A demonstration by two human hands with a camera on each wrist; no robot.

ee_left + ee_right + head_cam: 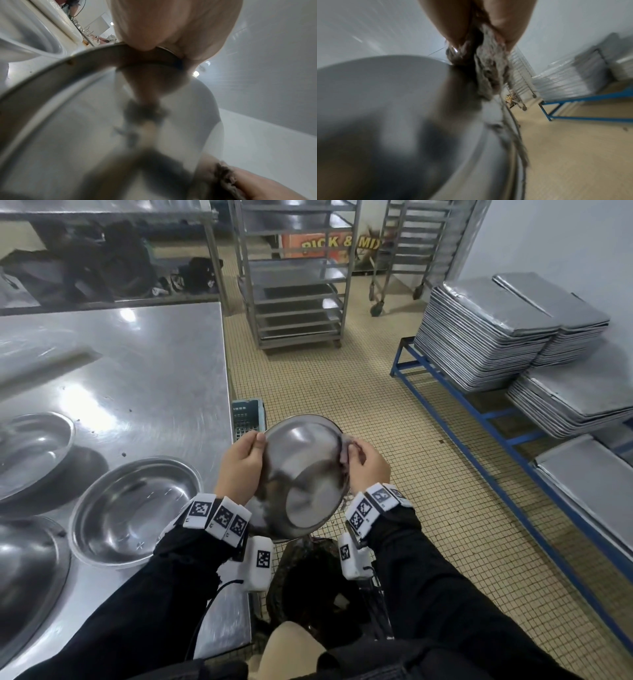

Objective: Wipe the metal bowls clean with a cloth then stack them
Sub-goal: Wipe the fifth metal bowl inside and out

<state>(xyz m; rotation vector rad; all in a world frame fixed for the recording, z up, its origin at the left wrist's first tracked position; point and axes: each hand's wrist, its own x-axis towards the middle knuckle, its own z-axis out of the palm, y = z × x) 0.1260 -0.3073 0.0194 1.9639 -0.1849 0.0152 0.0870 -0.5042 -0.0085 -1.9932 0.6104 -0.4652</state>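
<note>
I hold a metal bowl (305,470) in the air off the table's right edge, its underside turned toward me. My left hand (241,462) grips its left rim (96,54). My right hand (364,462) pinches a grey, frayed cloth (489,70) against the bowl's right rim; most of the cloth is hidden behind the bowl in the head view. On the steel table (144,364) lie other metal bowls: one upright (133,508), one further left (30,453), one at the near left edge (24,577).
A dark bin or bag (308,583) sits below my hands beside a grey crate (247,416). Stacked metal trays (496,330) rest on a blue rack (479,419) at the right. Wheeled tray racks (294,275) stand on the tiled floor ahead.
</note>
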